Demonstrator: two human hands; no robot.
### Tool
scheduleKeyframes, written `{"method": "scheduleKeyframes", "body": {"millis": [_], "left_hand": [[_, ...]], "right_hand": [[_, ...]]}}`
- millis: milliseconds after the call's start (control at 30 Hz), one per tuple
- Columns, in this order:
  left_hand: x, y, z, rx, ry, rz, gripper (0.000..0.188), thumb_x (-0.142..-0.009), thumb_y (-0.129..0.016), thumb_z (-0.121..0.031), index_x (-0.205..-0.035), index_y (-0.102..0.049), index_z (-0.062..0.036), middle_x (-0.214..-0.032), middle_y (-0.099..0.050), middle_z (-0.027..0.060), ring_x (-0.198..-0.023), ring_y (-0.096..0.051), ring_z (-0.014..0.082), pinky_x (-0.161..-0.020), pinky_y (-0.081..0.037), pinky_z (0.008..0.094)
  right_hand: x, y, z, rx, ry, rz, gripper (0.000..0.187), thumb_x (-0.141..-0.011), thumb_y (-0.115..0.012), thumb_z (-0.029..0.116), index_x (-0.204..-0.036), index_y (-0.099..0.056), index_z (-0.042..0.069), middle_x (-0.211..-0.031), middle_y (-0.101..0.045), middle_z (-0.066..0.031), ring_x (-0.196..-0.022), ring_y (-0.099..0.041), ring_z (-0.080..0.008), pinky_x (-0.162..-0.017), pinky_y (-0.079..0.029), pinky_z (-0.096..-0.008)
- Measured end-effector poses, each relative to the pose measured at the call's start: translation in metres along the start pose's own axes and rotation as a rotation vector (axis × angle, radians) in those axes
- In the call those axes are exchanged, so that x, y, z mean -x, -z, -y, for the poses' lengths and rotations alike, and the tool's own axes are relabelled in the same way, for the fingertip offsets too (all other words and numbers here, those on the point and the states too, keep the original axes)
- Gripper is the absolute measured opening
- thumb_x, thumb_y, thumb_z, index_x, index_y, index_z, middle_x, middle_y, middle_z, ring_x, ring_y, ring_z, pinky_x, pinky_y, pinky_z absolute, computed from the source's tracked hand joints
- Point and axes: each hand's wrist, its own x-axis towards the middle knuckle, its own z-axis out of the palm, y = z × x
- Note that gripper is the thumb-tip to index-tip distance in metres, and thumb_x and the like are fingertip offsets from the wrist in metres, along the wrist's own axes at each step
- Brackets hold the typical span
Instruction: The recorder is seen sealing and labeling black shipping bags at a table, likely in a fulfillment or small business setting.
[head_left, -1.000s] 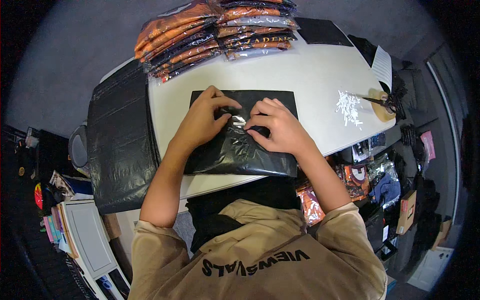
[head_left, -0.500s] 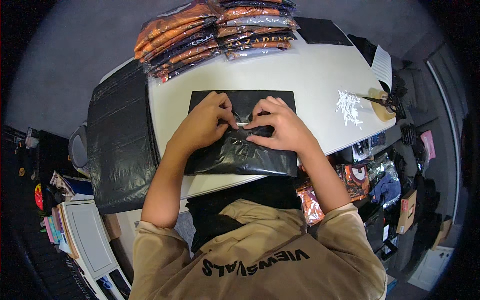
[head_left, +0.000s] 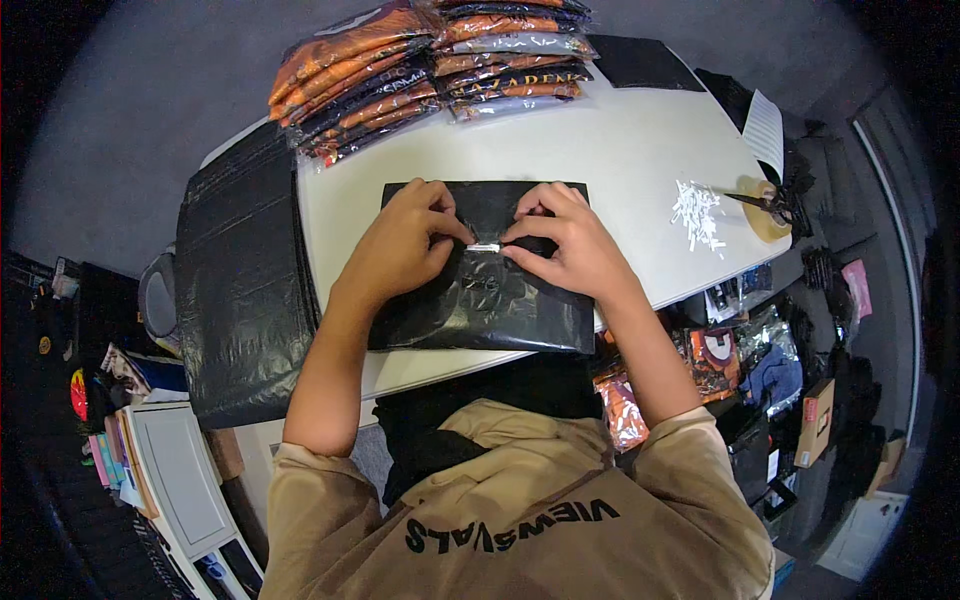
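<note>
white and narrow, a small paper-like slip lies between the fingertips of the person's left hand and right hand. the left fingers are curled, with a fingertip at the slip's left end; the right hand is bent loosely, index finger and thumb near the right end. whether either hand pinches the slip or only presses it, i cannot tell.

beneath both hands is a flat, rectangular, glossy black plastic bag, near the front edge of a white tabletop. the slip sits at about its middle. the slip is probably very light, easily creased and best held by its two short ends; the bag looks soft and slick, likely to wrinkle, so its side edges would give the surest hold.

farther out, a stack of large black plastic sheets lies to the left. two stacks of clear-wrapped orange and dark packets stand at the back. to the right are a loose pile of white slips and black-handled scissors.
</note>
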Motion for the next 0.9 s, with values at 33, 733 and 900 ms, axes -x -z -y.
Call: {"method": "scheduleKeyframes", "body": {"millis": [33, 733, 900], "left_hand": [[0.001, 0.0, -0.001, 0.033, 0.008, -0.016, 0.034, -0.073, -0.071, 0.006, -0.099, -0.085, -0.0104, -0.102, -0.06, 0.0084, -0.106, -0.06, 0.0299, -0.097, -0.05, 0.0402], [0.001, 0.006, -0.01, -0.104, -0.045, -0.042, 0.026, -0.076, -0.069, 0.004, -0.093, -0.084, -0.0094, -0.099, -0.065, 0.0102, -0.103, -0.061, 0.0319, -0.095, -0.051, 0.043], [0.012, 0.018, -0.001, -0.206, 0.058, -0.028, 0.027, -0.077, -0.068, 0.004, -0.096, -0.083, -0.0079, -0.105, -0.067, 0.0115, -0.104, -0.062, 0.0339, -0.097, -0.051, 0.0451]], "right_hand": [[0.0, -0.001, 0.001, 0.0, -0.001, -0.001, 0.02, -0.079, -0.088, 0.019, -0.096, -0.082, 0.009, -0.103, -0.065, -0.0085, -0.101, -0.062, -0.0286, -0.095, -0.047, -0.0403], [0.0, -0.003, 0.007, 0.056, 0.028, 0.022, 0.016, -0.085, -0.084, 0.019, -0.093, -0.08, 0.005, -0.115, -0.072, -0.0086, -0.11, -0.065, -0.0299, -0.101, -0.048, -0.0426], [0.014, 0.005, 0.001, 0.12, -0.049, -0.01, 0.017, -0.087, -0.082, 0.022, -0.092, -0.08, 0.006, -0.113, -0.072, -0.0079, -0.11, -0.065, -0.0292, -0.098, -0.049, -0.0437]]}}
